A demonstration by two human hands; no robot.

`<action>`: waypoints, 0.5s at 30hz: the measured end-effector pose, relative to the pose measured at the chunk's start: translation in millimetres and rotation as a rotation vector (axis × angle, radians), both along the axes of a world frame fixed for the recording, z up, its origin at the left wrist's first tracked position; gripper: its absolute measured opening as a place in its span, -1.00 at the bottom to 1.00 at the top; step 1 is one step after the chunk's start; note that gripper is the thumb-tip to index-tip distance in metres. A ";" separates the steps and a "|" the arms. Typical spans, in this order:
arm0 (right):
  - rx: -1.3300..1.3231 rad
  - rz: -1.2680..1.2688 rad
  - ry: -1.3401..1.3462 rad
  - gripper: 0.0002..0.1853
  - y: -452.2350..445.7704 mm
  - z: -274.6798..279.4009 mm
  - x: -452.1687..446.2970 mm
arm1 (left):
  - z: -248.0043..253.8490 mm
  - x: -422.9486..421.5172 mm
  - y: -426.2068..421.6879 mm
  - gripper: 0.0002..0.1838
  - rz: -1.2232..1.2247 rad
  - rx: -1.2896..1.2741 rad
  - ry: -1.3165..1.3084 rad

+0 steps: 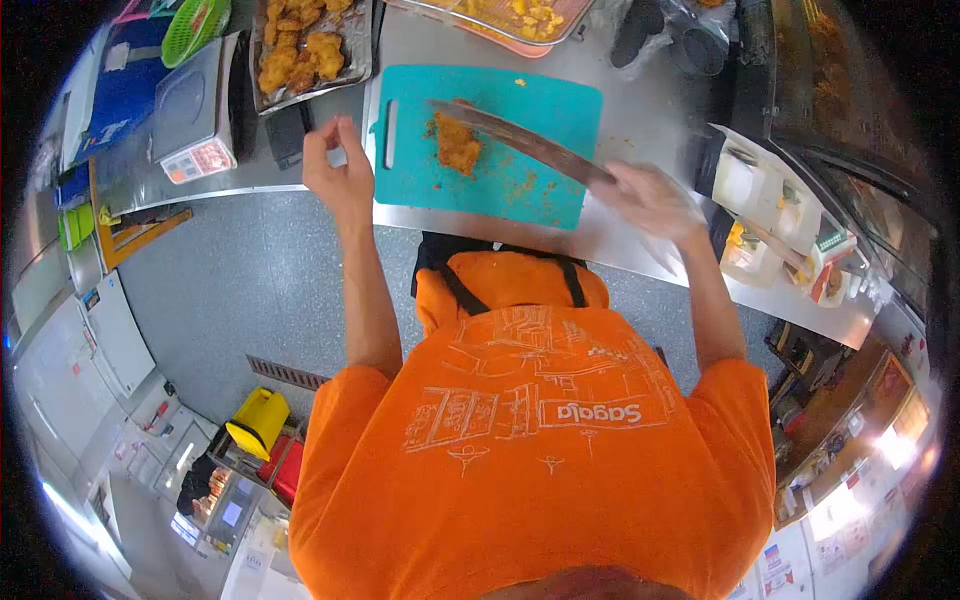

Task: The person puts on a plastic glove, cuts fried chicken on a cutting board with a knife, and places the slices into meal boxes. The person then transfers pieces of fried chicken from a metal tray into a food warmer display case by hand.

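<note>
On the turquoise cutting board [540,110] lies a browned, breaded piece of food [458,148], with crumbs scattered to its right. My right hand [650,200], blurred by motion, is closed round the handle of a large knife [540,147]. The blade slants up and left over the board, its tip just above the food. To the left of the board, my left hand [338,168] is raised with its fingers curled and the thumb near the fingertips. Whether anything small sits between them is hidden.
A metal tray [376,40] of fried pieces stands at the back left, beside a lidded container [190,110]. Another tray [560,35] with yellow bits is behind the board. White containers [745,185] stand at the right. The counter's front edge runs below the board.
</note>
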State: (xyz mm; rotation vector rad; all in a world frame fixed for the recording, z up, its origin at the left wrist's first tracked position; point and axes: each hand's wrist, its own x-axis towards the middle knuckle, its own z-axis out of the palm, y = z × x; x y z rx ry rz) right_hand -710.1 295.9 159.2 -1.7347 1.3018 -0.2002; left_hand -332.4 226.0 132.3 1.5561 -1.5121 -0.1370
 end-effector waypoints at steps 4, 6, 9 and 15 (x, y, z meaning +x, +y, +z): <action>-0.389 0.231 0.008 -0.83 -50.6 -58.5 73.3 | 2.7 -19.2 -24.1 -0.90 -0.103 -0.155 0.004; -0.394 0.295 0.116 -0.82 -65.2 -73.5 91.9 | -21.5 -24.9 -45.4 -0.87 -0.221 -0.119 0.015; -0.138 0.372 0.296 -0.71 -61.3 -89.3 102.5 | -76.8 -26.3 -61.9 -0.81 -0.313 0.053 0.034; 0.161 0.227 0.332 -0.74 -33.9 -72.5 133.9 | -106.9 -31.1 -82.4 -0.64 -0.413 0.148 0.202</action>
